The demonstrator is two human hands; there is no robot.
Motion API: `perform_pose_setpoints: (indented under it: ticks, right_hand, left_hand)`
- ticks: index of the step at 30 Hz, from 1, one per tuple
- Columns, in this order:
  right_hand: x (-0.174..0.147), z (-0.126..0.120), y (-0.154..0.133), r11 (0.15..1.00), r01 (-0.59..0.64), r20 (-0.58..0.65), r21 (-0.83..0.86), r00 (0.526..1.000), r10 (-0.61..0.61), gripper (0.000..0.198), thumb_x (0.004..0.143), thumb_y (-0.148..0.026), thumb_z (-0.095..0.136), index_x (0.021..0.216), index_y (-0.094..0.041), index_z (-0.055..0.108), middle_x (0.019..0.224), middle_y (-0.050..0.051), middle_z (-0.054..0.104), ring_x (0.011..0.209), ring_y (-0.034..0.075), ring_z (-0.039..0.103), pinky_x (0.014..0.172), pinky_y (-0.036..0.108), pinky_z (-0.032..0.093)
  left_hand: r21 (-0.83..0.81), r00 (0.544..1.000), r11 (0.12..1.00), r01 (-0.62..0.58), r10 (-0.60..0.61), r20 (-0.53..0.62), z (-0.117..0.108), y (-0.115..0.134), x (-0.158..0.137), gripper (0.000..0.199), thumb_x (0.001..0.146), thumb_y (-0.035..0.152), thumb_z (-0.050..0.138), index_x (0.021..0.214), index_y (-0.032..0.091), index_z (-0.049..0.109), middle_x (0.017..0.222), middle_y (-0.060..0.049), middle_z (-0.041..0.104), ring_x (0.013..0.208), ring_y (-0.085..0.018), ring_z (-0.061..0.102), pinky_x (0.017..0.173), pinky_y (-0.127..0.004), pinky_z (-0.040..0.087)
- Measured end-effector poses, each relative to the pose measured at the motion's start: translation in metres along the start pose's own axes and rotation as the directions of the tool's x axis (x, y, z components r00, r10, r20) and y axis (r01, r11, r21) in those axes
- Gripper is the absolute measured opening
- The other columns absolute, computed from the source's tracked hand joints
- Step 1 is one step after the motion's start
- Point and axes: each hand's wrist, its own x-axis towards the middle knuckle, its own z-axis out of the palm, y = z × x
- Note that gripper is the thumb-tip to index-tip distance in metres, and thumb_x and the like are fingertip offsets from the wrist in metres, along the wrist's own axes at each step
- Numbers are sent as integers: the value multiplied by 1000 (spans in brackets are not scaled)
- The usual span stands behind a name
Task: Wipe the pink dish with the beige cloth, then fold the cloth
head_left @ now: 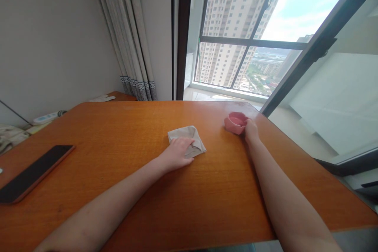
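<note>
My left hand lies flat on a folded beige cloth in the middle of the orange wooden table, fingers spread over its near part. My right hand reaches to the far right of the table and grips the near side of a small pink bowl. The bowl stands upright on the tabletop close to the far edge. Both forearms stretch across the table from the near edge.
A black phone lies at the table's left edge. A white remote-like device and papers sit beyond the left corner. Curtains hang at the back left, and a large window stands behind the table.
</note>
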Motion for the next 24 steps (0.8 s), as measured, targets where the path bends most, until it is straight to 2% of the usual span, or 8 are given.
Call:
perform_pose_setpoints:
  ticks: [3,6,10,13,16,19,22,24]
  right_hand:
    - [-1,1,0,996,-27,-12,-87,1000,26,27,67,-21,41,88,-16,57,58,-5,53,51,11,49,48,22,40]
    - [-1,2,-1,987,-33,12,-157,999,35,31,69,-22,41,93,-16,59,60,-4,56,53,13,51,52,23,42]
    - [1,1,-3,970,-5,20,-244,1000,10,35,69,-21,40,97,-15,61,69,0,61,63,15,56,62,26,45]
    - [1,0,-3,953,16,22,-302,1000,-10,34,69,-20,40,92,-14,64,70,2,62,66,17,56,65,27,45]
    - [-1,-1,-3,940,26,28,-340,999,-17,34,69,-19,38,91,-13,64,69,4,62,66,17,57,63,28,46]
    - [-1,-1,-4,923,37,40,-383,999,-24,29,69,-18,39,83,-14,64,65,5,61,64,18,57,63,29,46]
    - [0,-1,-6,903,50,49,-427,998,-32,23,70,-21,42,76,-15,64,62,6,61,65,20,58,65,31,47]
    - [-1,-1,-7,891,67,51,-450,997,-50,23,71,-23,44,78,-15,64,67,8,63,71,22,60,69,34,48]
  left_hand:
    - [-15,1000,1000,-11,11,27,-2,1,-1,65,67,36,66,127,21,45,127,-10,52,119,-29,44,101,-43,32]
    - [-54,1000,999,-7,7,3,-7,4,0,51,71,28,59,120,21,50,122,-10,56,114,-29,49,97,-41,35]
    - [-58,999,997,47,-47,2,-15,9,2,20,73,18,47,90,20,59,89,-7,63,84,-23,57,76,-33,42]
    - [-71,1000,997,27,-28,-14,-17,10,4,12,72,16,46,73,19,57,76,-6,60,74,-21,54,69,-31,40]
    - [-111,999,994,11,-15,-29,-17,10,5,10,72,16,48,69,19,56,75,-6,59,74,-20,53,69,-31,38]
    - [-218,996,973,72,-82,-37,-18,11,7,9,76,22,48,72,19,55,72,-3,58,71,-19,52,66,-30,38]
    - [-471,980,871,137,-188,-64,-21,14,9,14,78,32,50,76,19,53,73,-1,56,70,-17,51,64,-27,38]
    - [-690,961,704,170,-275,-44,-23,15,12,19,78,38,51,78,19,51,72,1,53,67,-14,49,60,-25,38]
